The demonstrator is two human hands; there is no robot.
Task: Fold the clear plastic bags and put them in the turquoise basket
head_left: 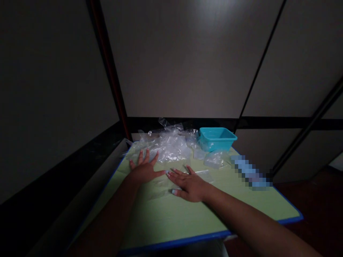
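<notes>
My left hand [145, 171] lies spread on the green table, its fingers reaching to the near edge of a heap of crumpled clear plastic bags [173, 146]. To its right, my right hand [189, 185] rests with its fingers apart on a flat clear plastic bag [205, 175], pointing left. The tip of my left thumb is beside the fingertips of my right hand. Neither hand grips anything. Part of the flat bag is hidden under my right hand, and its left end is faint against the table.
A turquoise plastic basket [218, 140] stands at the back right of the green table [171, 221], which has a blue edge. Another clear bag with whitish contents [214, 159] lies before it. A blurred-out bluish item [251, 172] is at the right edge. Panelled walls rise behind.
</notes>
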